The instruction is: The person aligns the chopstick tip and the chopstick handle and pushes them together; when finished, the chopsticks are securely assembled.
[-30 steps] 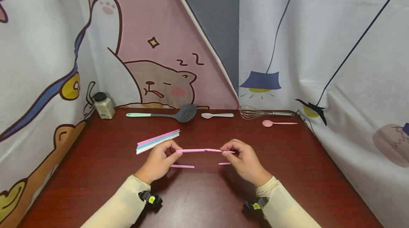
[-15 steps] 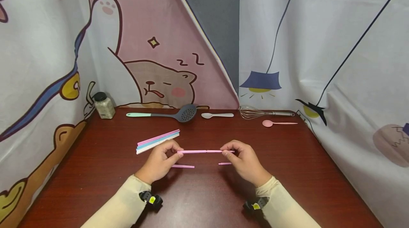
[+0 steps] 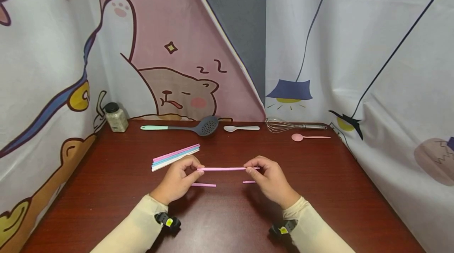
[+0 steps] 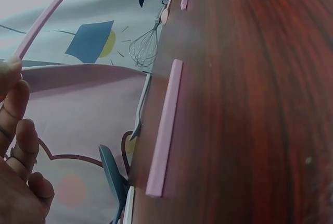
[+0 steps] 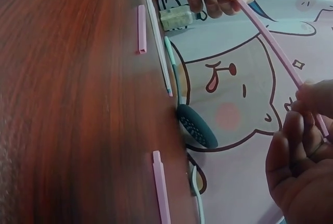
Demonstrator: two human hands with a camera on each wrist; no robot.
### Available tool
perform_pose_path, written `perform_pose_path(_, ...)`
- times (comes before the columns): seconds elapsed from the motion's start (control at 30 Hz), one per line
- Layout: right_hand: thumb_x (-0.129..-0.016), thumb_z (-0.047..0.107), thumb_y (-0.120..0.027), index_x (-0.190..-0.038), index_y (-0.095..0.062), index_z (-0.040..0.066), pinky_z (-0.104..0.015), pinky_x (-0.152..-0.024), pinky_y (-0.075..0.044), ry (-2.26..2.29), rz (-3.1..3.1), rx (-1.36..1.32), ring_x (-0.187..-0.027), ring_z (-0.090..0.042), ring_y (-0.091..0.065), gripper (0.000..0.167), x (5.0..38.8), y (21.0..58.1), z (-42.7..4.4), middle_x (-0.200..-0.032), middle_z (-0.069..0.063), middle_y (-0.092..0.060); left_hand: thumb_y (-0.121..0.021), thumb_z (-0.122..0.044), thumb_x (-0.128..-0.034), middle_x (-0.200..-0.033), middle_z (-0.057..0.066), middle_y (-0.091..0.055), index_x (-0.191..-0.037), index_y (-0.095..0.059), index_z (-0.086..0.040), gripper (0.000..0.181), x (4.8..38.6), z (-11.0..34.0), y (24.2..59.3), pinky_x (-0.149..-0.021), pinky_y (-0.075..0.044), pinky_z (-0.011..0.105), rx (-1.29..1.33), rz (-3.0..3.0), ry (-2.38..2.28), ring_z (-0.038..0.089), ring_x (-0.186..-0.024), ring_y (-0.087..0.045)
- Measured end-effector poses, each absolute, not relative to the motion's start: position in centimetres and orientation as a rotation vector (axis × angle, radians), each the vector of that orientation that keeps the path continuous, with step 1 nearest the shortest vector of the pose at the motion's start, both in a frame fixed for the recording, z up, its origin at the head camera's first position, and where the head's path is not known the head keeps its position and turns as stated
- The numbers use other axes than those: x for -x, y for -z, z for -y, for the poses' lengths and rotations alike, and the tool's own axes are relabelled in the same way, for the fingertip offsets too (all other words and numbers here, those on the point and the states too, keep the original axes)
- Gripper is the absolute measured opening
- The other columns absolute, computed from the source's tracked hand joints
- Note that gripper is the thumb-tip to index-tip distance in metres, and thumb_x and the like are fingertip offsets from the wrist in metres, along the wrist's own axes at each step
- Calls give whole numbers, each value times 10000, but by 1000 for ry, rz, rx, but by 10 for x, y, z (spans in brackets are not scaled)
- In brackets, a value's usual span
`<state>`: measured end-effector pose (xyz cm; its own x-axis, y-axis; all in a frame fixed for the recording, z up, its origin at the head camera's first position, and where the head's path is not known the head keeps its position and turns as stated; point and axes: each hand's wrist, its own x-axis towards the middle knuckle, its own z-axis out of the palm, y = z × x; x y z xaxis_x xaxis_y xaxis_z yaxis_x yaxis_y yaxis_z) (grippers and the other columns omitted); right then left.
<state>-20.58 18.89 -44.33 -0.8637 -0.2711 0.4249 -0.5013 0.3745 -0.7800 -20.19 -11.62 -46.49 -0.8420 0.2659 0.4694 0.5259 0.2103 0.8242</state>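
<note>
A thin pink rod (image 3: 223, 169) is held level above the table, running straight between both hands with no gap visible along it. My left hand (image 3: 177, 180) pinches its left end between thumb and index finger. Near its right end, my right hand (image 3: 271, 180) pinches it the same way, and a short tip sticks out past the fingers. Two more pink pieces lie on the table below: one piece (image 3: 205, 185) partly behind the left hand, another piece (image 3: 249, 182) partly behind the right hand. In the right wrist view, the right-hand piece (image 5: 161, 187) has a narrower tip.
Pink, blue and white sticks (image 3: 175, 158) lie together behind the left hand. Along the table's back edge are a jar (image 3: 116, 118), a skimmer (image 3: 205, 126), a white spoon (image 3: 241, 128), a whisk (image 3: 294, 125) and a pink spoon (image 3: 299, 137). Printed curtains surround the table (image 3: 227, 221).
Two pink pieces, showing a slight bend and seam between them earlier, have come together into one straight rod. Both hands have stayed almost in place, keeping their pinch.
</note>
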Motion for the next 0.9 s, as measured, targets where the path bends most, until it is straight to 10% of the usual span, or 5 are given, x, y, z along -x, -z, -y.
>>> perform_pose_path(0.3,-916,43,-806,-1222,-719,64,-259,-805,-543,-1445,2497,-634,-919,-125,-632,319,215,447,-198,-1023,-108,-702,-758,-49,-958,-951,-14,-721,-965,-731,-128,84,213,133,470,-740,-509,281,556,2375,1581,109,-832,-607)
perform_pose_path(0.9,-948,152,-786,-1131,-743,15,-279,-740,-482,-1386,2882,-426,-862,-174,-592,233,241,468,-229,-908,-20,-670,-715,-127,-1009,-999,131,-711,-1028,-735,-64,68,246,218,483,-740,-432,313,-45,2510,1333,204,-858,-553)
